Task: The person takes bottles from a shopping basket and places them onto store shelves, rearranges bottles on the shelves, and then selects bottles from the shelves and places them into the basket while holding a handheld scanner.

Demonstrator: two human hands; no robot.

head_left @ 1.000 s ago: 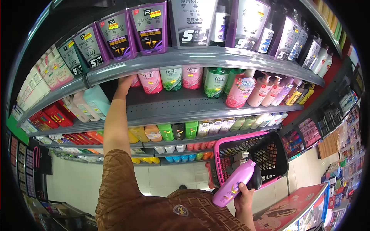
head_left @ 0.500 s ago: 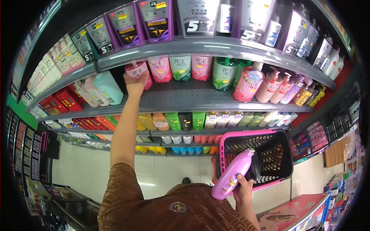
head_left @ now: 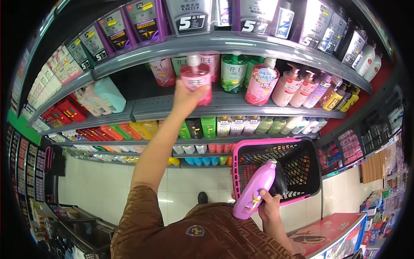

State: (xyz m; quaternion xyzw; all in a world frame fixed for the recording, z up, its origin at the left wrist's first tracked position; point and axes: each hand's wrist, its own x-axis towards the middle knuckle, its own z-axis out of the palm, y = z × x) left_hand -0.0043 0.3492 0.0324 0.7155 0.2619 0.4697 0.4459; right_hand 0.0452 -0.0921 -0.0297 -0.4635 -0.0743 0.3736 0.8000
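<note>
My left hand point(head_left: 184, 99) is closed around a red pump bottle point(head_left: 196, 81) with a pink label, holding it upright in front of the middle shelf. Behind it stand similar pink bottles point(head_left: 163, 71), and to its right is a green pump bottle point(head_left: 233, 73). Low at the right, my right hand point(head_left: 270, 209) grips a tilted purple bottle point(head_left: 256, 190) near my body. A black rounded object point(head_left: 280, 179) shows behind the purple bottle; whether my hand holds it too I cannot tell.
A black shopping basket point(head_left: 305, 166) with a pink rim sits just beyond my right hand. Grey shelves point(head_left: 172, 110) stretch across in front, with several large bottles point(head_left: 187, 15) on the upper level. A red-topped display point(head_left: 323, 235) stands at the lower right.
My left hand has carried the red pump bottle rightward and off its place on the shelf. The view has shifted slightly; my right hand still holds the purple bottle by the basket.
</note>
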